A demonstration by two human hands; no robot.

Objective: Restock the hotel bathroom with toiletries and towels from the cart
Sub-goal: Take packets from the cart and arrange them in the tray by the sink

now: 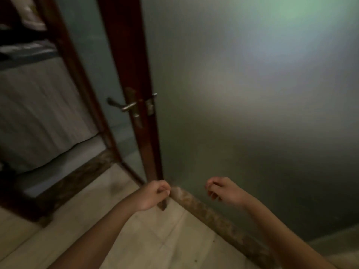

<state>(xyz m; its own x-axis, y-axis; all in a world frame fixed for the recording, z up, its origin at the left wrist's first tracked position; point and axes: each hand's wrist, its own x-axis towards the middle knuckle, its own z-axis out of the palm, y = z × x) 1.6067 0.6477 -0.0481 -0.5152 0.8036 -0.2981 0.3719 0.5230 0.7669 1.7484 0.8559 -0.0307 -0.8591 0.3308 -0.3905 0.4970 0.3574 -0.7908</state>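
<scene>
Both forearms reach in from the bottom edge. The left hand (153, 195) lies in front of the foot of the dark red wooden door (124, 45), its fingers curled in loosely with the thumb against them and nothing held. The right hand (223, 190) hangs to the right of the door, well apart from the left, also loosely curled and empty. Right of the door's wooden edge spreads its frosted glass panel (252, 113), with a mottled stone strip (223, 216) along its foot. A metal lever handle (124, 105) juts left from the door at mid-height. Beige floor tiles (155, 239) lie below the door. Left of the door hangs a pleated grey bed skirt (38, 103). Far up and left of the door sits a pale heap (33, 14), perhaps towels, too blurred to tell.
</scene>
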